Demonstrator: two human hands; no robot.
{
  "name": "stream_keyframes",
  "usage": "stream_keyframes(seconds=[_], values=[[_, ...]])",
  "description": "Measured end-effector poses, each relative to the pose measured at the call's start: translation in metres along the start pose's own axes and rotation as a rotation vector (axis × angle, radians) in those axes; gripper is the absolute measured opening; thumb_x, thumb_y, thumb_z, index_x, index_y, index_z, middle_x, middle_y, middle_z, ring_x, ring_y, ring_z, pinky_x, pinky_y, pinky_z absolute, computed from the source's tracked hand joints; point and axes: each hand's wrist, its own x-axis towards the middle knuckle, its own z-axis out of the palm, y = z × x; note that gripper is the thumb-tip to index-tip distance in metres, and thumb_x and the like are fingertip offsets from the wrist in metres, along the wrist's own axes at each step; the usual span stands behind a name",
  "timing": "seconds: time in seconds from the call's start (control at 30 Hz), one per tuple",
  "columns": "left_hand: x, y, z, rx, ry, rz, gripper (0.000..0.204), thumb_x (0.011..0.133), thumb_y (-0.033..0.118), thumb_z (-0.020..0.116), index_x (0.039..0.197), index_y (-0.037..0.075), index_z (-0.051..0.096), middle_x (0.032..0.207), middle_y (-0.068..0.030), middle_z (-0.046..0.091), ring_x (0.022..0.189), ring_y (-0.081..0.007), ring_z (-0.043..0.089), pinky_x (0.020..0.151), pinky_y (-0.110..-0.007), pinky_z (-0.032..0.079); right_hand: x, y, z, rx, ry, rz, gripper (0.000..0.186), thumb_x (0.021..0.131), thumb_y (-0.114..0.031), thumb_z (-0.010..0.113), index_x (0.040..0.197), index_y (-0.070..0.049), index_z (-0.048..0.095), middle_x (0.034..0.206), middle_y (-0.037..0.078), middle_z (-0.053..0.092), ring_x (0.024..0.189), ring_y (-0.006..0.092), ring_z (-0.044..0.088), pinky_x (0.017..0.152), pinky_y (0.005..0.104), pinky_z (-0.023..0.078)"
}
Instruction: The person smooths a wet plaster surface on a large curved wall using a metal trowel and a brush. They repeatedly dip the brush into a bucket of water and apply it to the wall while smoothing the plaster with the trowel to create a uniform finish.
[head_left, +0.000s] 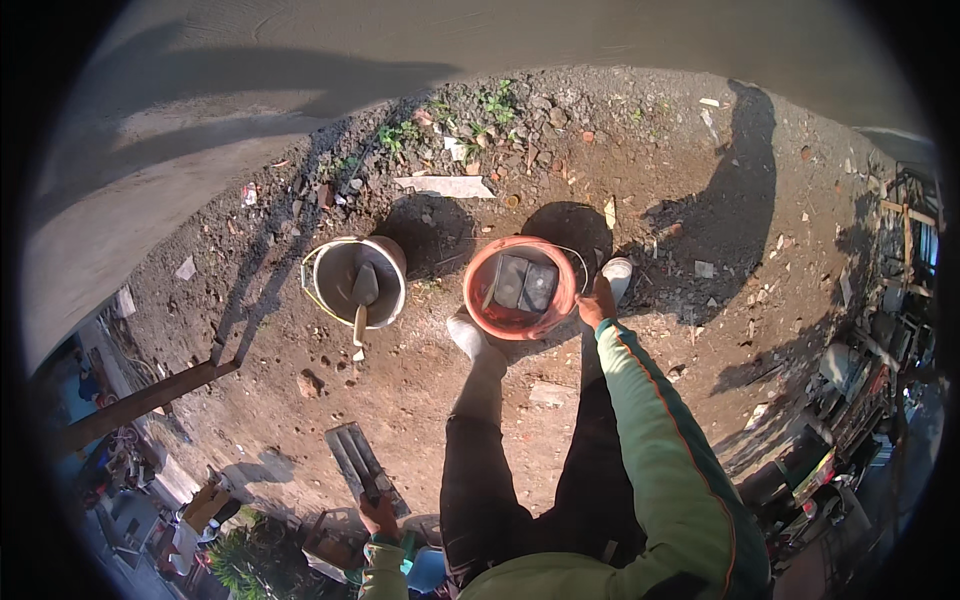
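My right hand grips the orange bucket at the right of its rim or handle; two dark square blocks and what may be a tool lie inside. My left hand, low in the view, is closed on the handle of a long dark flat float. Left of the orange bucket stands a pale bucket with a trowel in it, its handle over the near rim. My feet are beside the orange bucket.
A plastered wall runs along the top and left, with rubble and weeds at its foot. A wooden beam juts in at the left. Scrap timber and debris line the right, with clutter and a plant at lower left.
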Motion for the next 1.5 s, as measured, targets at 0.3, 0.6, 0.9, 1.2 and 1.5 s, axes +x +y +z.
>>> stream_keyframes(seconds=[0.3,0.6,0.9,1.2,1.5], values=[[-0.057,0.012,0.044,0.015,0.021,-0.155,0.023,0.086,0.012,0.078,0.099,0.003,0.062,0.072,-0.0020,0.061,0.056,-0.0095,0.054,0.047,-0.030,0.043,0.015,-0.006,-0.005,0.593,-0.112,0.060,0.032,0.101,-0.033,0.069,0.106,-0.002,0.063,0.089,0.009,0.070,0.080,0.0224,0.068,0.070,0.0365,0.054],[-0.034,0.158,0.148,0.084,-0.061,0.182,0.024,0.088,0.016,0.078,0.101,0.002,0.064,0.075,-0.0022,0.064,0.065,-0.0122,0.055,0.058,-0.033,0.046,-0.046,-0.104,-0.155,0.860,-0.363,-0.013,0.020,0.092,-0.015,0.068,0.112,-0.012,0.069,0.096,0.006,0.062,0.087,0.0242,0.062,0.075,0.0396,0.053],[-0.054,0.242,0.266,0.159,-0.268,0.444,0.037,0.085,0.020,0.083,0.111,0.002,0.066,0.088,-0.0071,0.072,0.075,-0.0177,0.065,0.071,-0.037,0.054,-0.007,-0.066,-0.310,0.776,-0.057,-0.188,0.023,0.101,-0.025,0.071,0.095,-0.005,0.061,0.075,-0.001,0.048,0.069,0.0091,0.045,0.063,0.0314,0.040],[-0.106,0.332,0.385,-0.037,-0.593,0.288,0.032,0.095,0.024,0.074,0.118,0.003,0.064,0.086,-0.0018,0.063,0.077,-0.0163,0.056,0.072,-0.036,0.051,0.103,0.036,-0.341,0.777,0.110,0.039,0.030,0.098,-0.029,0.071,0.090,-0.002,0.061,0.076,0.007,0.058,0.070,0.0179,0.054,0.067,0.0375,0.045],[-0.175,0.400,0.528,0.322,-0.704,0.605,0.032,0.103,0.027,0.061,0.121,0.001,0.065,0.097,-0.0143,0.069,0.086,-0.0214,0.062,0.079,-0.040,0.051,0.065,0.065,-0.392,0.484,0.525,-0.014,0.054,0.101,-0.028,0.069,0.143,0.002,0.050,0.135,0.021,0.056,0.126,0.0335,0.053,0.105,0.0435,0.045]])
